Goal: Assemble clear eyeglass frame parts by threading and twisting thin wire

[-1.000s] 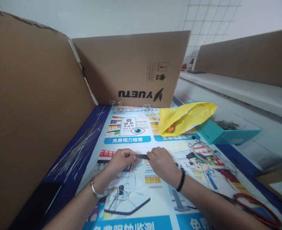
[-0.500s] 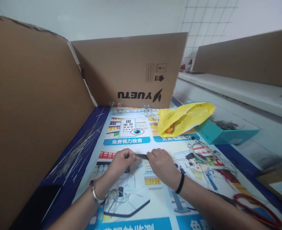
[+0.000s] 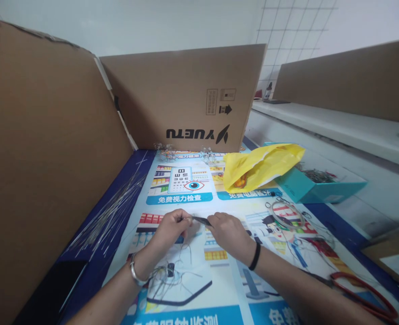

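Observation:
My right hand point(image 3: 229, 234) is closed around a dark, narrow-tipped tool point(image 3: 201, 220); its handle end is hidden in my palm. The tool's tip points left and reaches my left hand point(image 3: 173, 230). Thumb and forefinger of that hand are pinched together at the tip, on something too small to make out. Below my left hand lies a loose tangle of thin wires point(image 3: 165, 282) with a small black piece point(image 3: 170, 270) among them. Both hands hover over the printed poster sheet point(image 3: 220, 280).
Straight thin wires point(image 3: 109, 216) lie at the left beside a cardboard wall point(image 3: 44, 135). A yellow bag point(image 3: 263, 167) leans on a teal box point(image 3: 335, 192) of wire pieces. At right are a wire coil point(image 3: 287, 215) and red-handled scissors or cutters point(image 3: 365, 293). Cardboard point(image 3: 182, 99) stands behind.
The tool's tip now tilts slightly more, sloping down toward my right hand, whose fingers have shifted a little. My left hand stays nearly in place.

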`<state>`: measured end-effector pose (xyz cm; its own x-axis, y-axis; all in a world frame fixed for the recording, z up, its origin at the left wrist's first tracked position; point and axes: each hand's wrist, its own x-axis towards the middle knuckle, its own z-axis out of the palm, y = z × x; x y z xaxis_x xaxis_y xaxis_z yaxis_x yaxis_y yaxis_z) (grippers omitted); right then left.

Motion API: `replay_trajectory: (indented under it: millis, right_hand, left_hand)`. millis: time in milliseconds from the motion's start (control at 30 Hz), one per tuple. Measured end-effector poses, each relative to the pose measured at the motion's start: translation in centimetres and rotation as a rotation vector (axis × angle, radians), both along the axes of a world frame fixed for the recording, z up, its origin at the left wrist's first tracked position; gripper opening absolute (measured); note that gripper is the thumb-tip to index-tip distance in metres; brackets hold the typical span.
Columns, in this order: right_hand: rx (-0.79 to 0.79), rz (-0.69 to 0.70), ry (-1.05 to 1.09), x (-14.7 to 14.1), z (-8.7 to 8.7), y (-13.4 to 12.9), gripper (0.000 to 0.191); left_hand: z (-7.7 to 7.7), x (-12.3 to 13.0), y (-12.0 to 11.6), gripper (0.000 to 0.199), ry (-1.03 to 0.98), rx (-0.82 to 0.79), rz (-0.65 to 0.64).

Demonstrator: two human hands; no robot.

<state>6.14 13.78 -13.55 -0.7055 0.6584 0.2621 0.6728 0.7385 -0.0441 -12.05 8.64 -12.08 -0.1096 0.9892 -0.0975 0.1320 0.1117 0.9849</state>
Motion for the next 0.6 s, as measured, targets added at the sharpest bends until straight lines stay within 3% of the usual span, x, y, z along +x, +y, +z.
replay_trajectory:
  millis: [233,600]
  right_hand:
    - [-0.254,-0.012,-0.027,0.1,1.3,0.0,0.016]
    - [-0.334,0.004,-0.013,0.3,1.7,0.2,0.02]
  left_hand:
    - [0.5,-0.5,0.2,0.023,-0.114,-0.049,-0.114]
    - [0.9,-0.7,0.1,0.026,-0.085,-0.056,-0.159]
